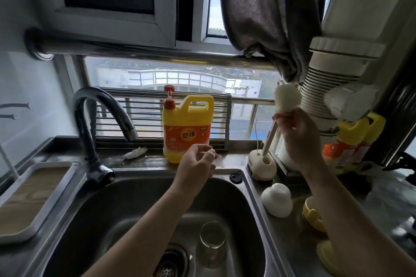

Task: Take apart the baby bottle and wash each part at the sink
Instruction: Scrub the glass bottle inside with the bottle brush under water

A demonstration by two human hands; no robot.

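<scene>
Right hand [297, 139] grips sponge brush [287, 99] head-up, frame right; left hand [198, 164] loosely curled, empty, by detergent jug [188, 132], likely for soap; bottle [212, 245] lies in sink [90, 220].

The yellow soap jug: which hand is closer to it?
Left. The left hand hovers just in front of the yellow soap jug; the right hand is farther off to its right, gripping a brush.

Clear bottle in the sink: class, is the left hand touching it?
Apart. The head view shows the left hand raised near the back rim of the sink, bare basin separating it from the clear bottle by the drain.
</scene>
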